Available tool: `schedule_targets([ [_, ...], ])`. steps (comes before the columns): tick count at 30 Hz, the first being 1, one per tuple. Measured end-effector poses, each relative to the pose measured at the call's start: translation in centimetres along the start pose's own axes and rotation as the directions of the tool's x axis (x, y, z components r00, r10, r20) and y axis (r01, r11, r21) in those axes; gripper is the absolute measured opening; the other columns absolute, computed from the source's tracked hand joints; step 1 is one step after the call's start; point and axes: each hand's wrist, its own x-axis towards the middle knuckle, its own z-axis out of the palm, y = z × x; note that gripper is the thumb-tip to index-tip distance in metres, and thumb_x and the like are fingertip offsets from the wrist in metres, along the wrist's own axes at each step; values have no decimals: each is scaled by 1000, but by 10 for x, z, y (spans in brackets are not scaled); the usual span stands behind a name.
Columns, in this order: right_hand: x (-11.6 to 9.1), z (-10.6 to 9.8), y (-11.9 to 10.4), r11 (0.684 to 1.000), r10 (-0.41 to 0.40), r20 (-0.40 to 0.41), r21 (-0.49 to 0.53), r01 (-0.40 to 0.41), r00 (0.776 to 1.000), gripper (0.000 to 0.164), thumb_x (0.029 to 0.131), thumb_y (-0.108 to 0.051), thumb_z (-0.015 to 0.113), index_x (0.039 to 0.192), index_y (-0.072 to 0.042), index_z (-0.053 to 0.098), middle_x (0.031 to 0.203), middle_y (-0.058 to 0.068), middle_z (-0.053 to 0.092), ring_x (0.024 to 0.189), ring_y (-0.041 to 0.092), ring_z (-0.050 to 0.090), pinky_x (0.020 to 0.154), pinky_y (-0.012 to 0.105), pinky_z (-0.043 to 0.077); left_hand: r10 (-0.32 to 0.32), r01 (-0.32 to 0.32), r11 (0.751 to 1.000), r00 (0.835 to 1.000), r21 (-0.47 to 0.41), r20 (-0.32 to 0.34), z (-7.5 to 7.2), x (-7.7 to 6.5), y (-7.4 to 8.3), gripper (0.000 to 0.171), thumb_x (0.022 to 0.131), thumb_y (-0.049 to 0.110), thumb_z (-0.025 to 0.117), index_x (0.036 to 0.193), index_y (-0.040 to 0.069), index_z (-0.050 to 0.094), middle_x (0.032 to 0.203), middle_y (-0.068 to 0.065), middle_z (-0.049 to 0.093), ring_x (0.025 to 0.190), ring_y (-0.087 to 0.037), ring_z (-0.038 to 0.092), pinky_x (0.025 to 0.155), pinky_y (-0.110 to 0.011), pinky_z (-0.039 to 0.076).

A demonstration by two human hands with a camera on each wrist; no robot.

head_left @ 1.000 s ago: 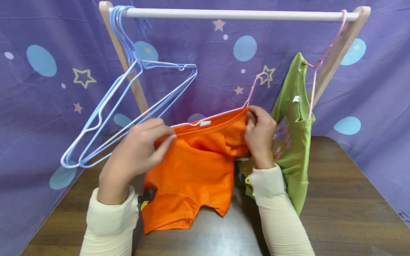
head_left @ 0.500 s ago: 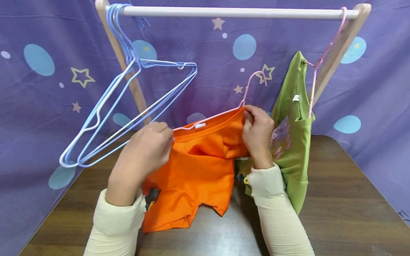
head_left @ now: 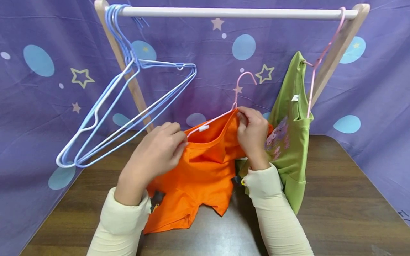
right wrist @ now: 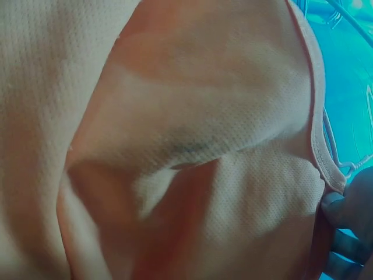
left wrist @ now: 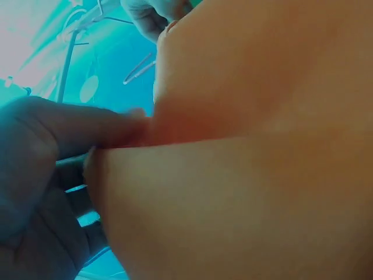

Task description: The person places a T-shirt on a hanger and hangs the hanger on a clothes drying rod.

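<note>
My left hand [head_left: 155,156] pinches the neckband of an orange garment [head_left: 208,177] in the head view. Farther right, my right hand [head_left: 253,133] pinches the same band near the hook of a pink hanger [head_left: 238,89]. The hanger's shoulder bar runs inside the opening, beside a white label [head_left: 203,128]; its far ends are hidden. Short hemmed parts of the garment hang low over the table. In the left wrist view, my thumb [left wrist: 87,122] presses the cloth edge from above. The right wrist view shows creased cloth [right wrist: 250,111] with fingers at its stitched band.
A white rail [head_left: 237,12] on wooden posts crosses the back. Several blue and white hangers [head_left: 128,67] hang at its left end. A green garment [head_left: 293,153] hangs on a pink hanger at the right, close to my right arm. Below is the wooden table [head_left: 339,199].
My left hand has moved right, bringing the two hands closer. My right hand shifted slightly left. The hanger's hook swung left, and the garment's opening now gapes wider.
</note>
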Motion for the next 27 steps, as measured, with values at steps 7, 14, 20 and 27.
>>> schedule_targets([
  [7, 2, -1, 5, 999, 36, -45, 9, -36, 998, 12, 90, 4, 68, 98, 2, 77, 92, 18, 75, 84, 37, 70, 78, 48, 54, -105, 67, 961, 986, -267, -132, -9, 0, -2, 16, 95, 8, 69, 109, 1, 72, 102, -11, 65, 91, -25, 60, 83, -38, 52],
  [14, 3, -4, 9, 996, 86, -86, 12, -85, 993, 12, 89, 4, 69, 98, 3, 77, 93, 17, 76, 87, 34, 72, 81, 45, 55, -303, 305, 917, 952, -256, 46, -23, -7, -8, 18, 100, 15, 64, 106, 2, 76, 96, -9, 74, 83, -25, 64, 77, -43, 52],
  [20, 4, -7, 10, 992, 125, -91, 8, -125, 988, 13, 90, 3, 68, 100, 3, 78, 97, 18, 76, 91, 32, 73, 85, 43, 55, -276, 293, 916, 956, -273, 100, -30, -11, -11, 13, 95, 18, 74, 101, 7, 78, 84, 0, 72, 72, -14, 62, 68, -36, 52],
  [27, 5, -7, 9, 990, 144, -113, 16, -143, 983, 12, 90, 3, 70, 99, 3, 78, 97, 17, 77, 92, 31, 73, 85, 42, 55, -264, 244, 946, 962, -214, -68, -24, -9, -6, 4, 89, 6, 77, 93, 5, 77, 81, -5, 70, 68, -18, 61, 65, -36, 50],
])
